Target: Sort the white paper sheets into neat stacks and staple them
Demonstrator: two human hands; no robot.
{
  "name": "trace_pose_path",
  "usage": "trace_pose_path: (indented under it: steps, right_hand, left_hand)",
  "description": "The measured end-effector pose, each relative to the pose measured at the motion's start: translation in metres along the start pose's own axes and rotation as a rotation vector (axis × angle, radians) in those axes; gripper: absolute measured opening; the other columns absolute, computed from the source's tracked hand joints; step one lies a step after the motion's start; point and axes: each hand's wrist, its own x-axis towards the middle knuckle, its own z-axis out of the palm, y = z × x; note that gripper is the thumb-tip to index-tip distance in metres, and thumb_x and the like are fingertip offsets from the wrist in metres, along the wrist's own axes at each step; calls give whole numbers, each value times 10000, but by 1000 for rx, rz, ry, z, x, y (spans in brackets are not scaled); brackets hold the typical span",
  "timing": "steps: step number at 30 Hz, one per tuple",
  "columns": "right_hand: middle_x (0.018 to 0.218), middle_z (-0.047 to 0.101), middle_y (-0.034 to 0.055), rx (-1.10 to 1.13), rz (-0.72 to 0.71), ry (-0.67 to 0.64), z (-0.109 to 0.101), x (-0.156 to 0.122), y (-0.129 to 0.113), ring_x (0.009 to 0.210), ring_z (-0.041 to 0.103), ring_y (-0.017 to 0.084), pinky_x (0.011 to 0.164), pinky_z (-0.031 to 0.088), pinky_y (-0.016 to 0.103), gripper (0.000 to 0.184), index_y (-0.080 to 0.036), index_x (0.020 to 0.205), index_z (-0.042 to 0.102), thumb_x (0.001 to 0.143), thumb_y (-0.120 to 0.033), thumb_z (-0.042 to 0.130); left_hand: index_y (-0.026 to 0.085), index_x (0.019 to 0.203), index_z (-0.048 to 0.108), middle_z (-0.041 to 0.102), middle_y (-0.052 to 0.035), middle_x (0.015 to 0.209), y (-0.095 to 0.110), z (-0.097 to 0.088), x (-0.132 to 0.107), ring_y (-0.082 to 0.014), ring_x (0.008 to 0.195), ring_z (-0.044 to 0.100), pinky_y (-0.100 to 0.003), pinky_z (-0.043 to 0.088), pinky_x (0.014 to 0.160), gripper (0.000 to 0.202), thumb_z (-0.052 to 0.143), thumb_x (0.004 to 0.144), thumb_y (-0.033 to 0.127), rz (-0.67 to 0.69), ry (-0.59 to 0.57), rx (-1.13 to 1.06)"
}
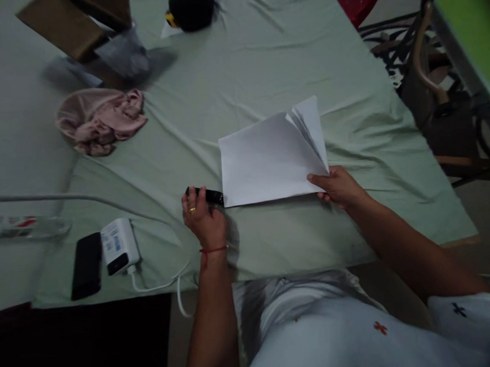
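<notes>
A stack of white paper sheets (268,161) rests over the cloth-covered table, with its far right corners fanned and lifted. My right hand (335,187) pinches the stack at its near right corner, thumb on top and fingers beneath. My left hand (204,219), wearing a ring and a red wrist thread, is closed around a small black stapler (215,197). The stapler's front end meets the near left corner of the sheets. My left fingers cover part of it, so whether its jaws grip the paper cannot be made out.
Left on the table are a white power bank (120,244) with a cable, a black phone (86,266), a clear bottle (29,227) and a crumpled pink cloth (106,119). Farther back stand a cardboard box (65,26) and a dark round object (191,11). A chair (430,86) is at right.
</notes>
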Motion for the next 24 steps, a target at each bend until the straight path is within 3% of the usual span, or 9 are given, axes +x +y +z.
trace_pose_path:
  steps: [3,10,16,20,24]
  right_hand:
    - [558,527,-27,-2,8,13,5,-2,-2,390,457,62,306,301,168,208,-147,730,599,931,-123,646]
    - [566,529,-26,-10,-22,35,9,1,-2,406,450,61,320,299,171,174,-157,750,606,918,-145,649]
    - [585,533,-12,-9,-47,20,5,8,-1,430,438,74,334,311,190,189,-190,726,603,832,-229,754]
    - [591,541,2,-31,-39,-1,7,12,-1,453,445,92,358,322,212,238,-201,715,586,791,-282,797]
    - [734,638,52,-97,-123,-8,8,20,5,608,561,146,486,433,244,213,-194,781,650,805,-370,767]
  left_hand:
    - [246,1377,682,588,-150,1550,14,-2,5,-371,1537,420,-657,262,1265,658,581,767,20,-34,-51,56]
    - [207,1283,753,673,-182,1410,29,-7,3,-372,1414,535,-618,339,1226,412,624,897,145,-50,1,137]
    - [237,1353,709,574,-140,1578,22,-8,0,-359,1573,367,-657,210,1273,692,539,733,-21,6,5,32]
    - [244,1371,687,646,-110,1512,23,-9,-6,-325,1532,450,-668,166,1282,769,495,693,-63,23,-68,11]
    - [222,1399,671,628,-141,1526,23,-7,-14,-338,1492,507,-631,221,1281,751,509,726,-68,65,-107,10]
